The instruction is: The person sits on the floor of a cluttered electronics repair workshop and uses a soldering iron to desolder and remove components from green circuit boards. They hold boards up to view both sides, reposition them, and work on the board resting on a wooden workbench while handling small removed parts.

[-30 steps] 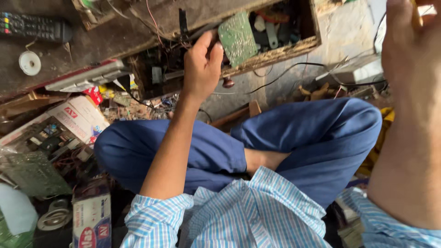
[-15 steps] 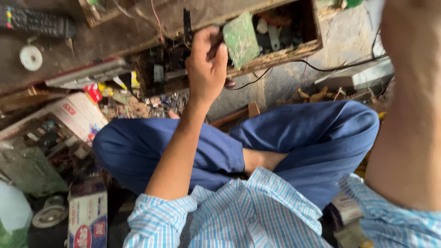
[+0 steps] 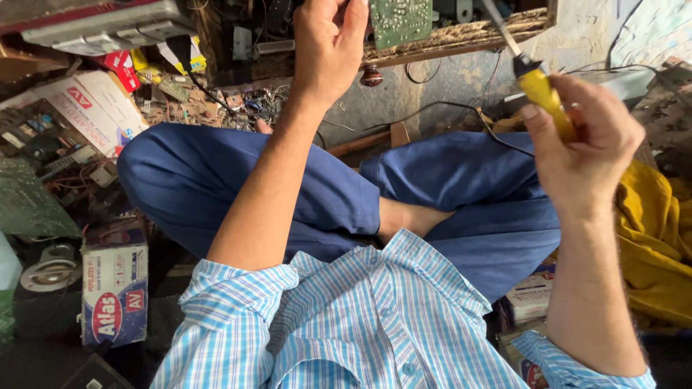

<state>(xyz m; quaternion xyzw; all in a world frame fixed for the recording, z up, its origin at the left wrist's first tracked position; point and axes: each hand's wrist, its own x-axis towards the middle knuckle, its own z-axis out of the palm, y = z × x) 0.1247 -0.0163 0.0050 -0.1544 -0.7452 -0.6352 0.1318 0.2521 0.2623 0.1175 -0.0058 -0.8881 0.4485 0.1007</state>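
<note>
Blue trousers (image 3: 238, 180) fill the middle of the head view: the person sits cross-legged on a cluttered floor, a bare foot (image 3: 407, 216) tucked between the knees, a blue-and-white checked shirt (image 3: 360, 324) below. Grey, stained concrete (image 3: 440, 86) shows between the legs and a wooden box (image 3: 461, 36) at the top edge, whose rough rim frames a green board (image 3: 400, 20) and other parts. The left hand (image 3: 328, 39) reaches up to that box, fingers curled in against something at its edge; what they grip is hidden by the hand itself. The right hand (image 3: 584, 137) is raised at the right, fingers clenched round the yellow handle of a screwdriver (image 3: 537, 83) whose metal shaft slants up and left toward the box, clear of it. Black wires (image 3: 447, 108) trail over the concrete near the right knee. On the left lie a white carton (image 3: 94, 108), a small printed box (image 3: 115, 288), a green panel (image 3: 29, 205) and a tangle of loose parts (image 3: 245, 104). A yellow cloth (image 3: 652, 238) lies crumpled at the right edge, just beside the right forearm.
</note>
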